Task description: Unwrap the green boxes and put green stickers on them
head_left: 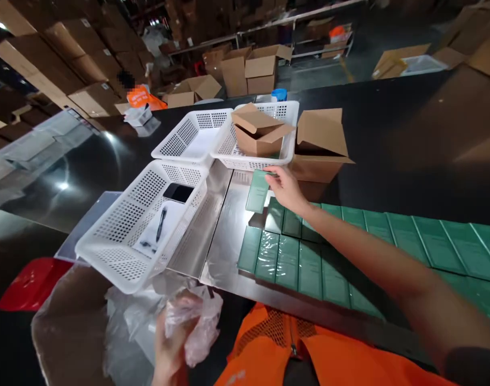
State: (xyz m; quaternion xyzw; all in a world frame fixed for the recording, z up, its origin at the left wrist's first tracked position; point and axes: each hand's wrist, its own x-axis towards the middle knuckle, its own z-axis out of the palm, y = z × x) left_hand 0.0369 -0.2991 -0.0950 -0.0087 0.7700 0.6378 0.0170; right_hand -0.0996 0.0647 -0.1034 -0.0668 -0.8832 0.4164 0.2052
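Note:
My right hand (287, 188) reaches forward over the steel table (224, 225) and grips a flat green wrapped box (258, 192) at its far end, lifting it off the upper row. Two rows of the same green boxes (309, 262) lie side by side across the table to the right. My left hand (176, 343) is low by my body, closed on a crumpled clear plastic wrapper (199, 321), over a bag of more plastic (124, 327).
Near left, a white perforated basket (120, 252) holds a phone (178, 192) and a pen (161, 222). Two more white baskets (188, 145) stand behind, one holding a small open carton (258, 131). Another open carton (319, 145) stands right. Stacked cartons fill the background.

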